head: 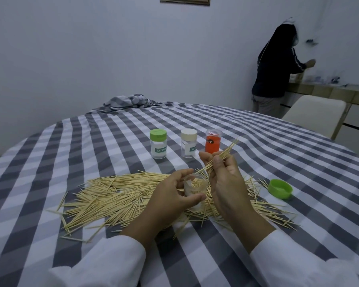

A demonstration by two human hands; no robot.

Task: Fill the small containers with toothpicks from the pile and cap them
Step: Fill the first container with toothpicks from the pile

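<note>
A wide pile of toothpicks [116, 195] lies on the checked tablecloth. Over it, my left hand [172, 195] grips a small clear container [195, 188] that is uncapped and holds some toothpicks. My right hand [222, 179] pinches a bundle of toothpicks [222, 157], slanted with its lower end at the container's mouth. A loose green cap [280, 188] lies to the right of the pile. Behind stand a green-capped container [158, 143], a cream-capped container [188, 146] and an orange container [212, 143].
The table [50, 152] is round, covered with a grey and white checked cloth bunched at the far edge. A cream chair [315, 112] stands at the far right. A person in a dark hooded top [276, 65] stands at a counter by the wall.
</note>
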